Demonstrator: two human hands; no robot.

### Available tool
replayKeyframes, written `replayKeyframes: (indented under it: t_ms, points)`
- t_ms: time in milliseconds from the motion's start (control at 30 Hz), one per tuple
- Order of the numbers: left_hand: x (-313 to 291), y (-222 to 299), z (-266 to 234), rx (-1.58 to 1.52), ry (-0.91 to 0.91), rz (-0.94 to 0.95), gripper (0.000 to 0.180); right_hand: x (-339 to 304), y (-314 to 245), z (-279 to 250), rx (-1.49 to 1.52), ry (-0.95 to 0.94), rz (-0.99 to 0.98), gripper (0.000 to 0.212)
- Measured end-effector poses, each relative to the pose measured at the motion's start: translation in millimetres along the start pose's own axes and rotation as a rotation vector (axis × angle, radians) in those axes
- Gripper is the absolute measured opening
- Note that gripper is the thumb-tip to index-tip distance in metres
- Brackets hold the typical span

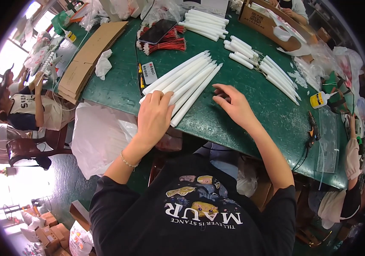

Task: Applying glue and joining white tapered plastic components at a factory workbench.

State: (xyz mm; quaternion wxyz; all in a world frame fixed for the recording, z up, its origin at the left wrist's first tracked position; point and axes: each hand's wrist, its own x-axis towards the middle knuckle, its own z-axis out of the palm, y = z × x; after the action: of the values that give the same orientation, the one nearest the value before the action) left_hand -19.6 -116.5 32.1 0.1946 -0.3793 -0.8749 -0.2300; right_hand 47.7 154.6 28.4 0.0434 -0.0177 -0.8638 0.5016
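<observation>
A bundle of white taper candles (191, 73) with pointed tips lies fanned out on the green table in front of me. My left hand (155, 114) is closed over their blunt lower ends, fingers curled across several of them. What its fingertips press on is partly hidden. Just right of the candles, my right hand (231, 102) hovers by the table edge, thumb and fingers bent but apart, with nothing in it. A grey remote control (149, 73) and a yellow-and-black pen-like tool (141, 77) rest left of the candles.
Red-wired parts (167, 44) lie under a dark phone (160, 31). More white candles sit in piles at the back (205, 23) and to the right (277, 79). A yellow glue bottle (318, 100), a glue gun (312, 130) and cardboard sheets (89, 62) flank the workspace. Other people sit nearby.
</observation>
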Motion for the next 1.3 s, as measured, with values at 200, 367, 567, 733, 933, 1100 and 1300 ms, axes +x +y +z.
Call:
replayKeyframes:
  t_ms: [200,367,567,733,933,1100,1300]
  points:
    - [65,-21,15,-0.117,0.023,0.098,0.033,9,9,4,0.567,-0.029,0.278,0.053]
    - [131,-61,75,-0.177,-0.435,-0.081,0.063,33,10,26,0.689,-0.067,0.309,0.042]
    - [158,-29,82,-0.006,-0.595,-0.182,0.092,62,18,67,0.852,0.153,0.271,0.026]
    - [170,-5,81,-0.200,-0.694,-0.229,0.102,76,5,81,0.988,0.317,0.174,0.036]
    - [166,-13,87,-0.541,-0.576,-0.312,0.085,71,-37,92,0.969,0.600,0.128,0.051]
    - [176,27,41,-1.001,-0.284,-0.198,0.046,68,-55,59,0.512,0.743,-0.201,0.053]
    - [179,114,-9,-1.072,0.098,-0.008,0.052,27,-91,-7,0.031,0.880,-0.456,0.071]
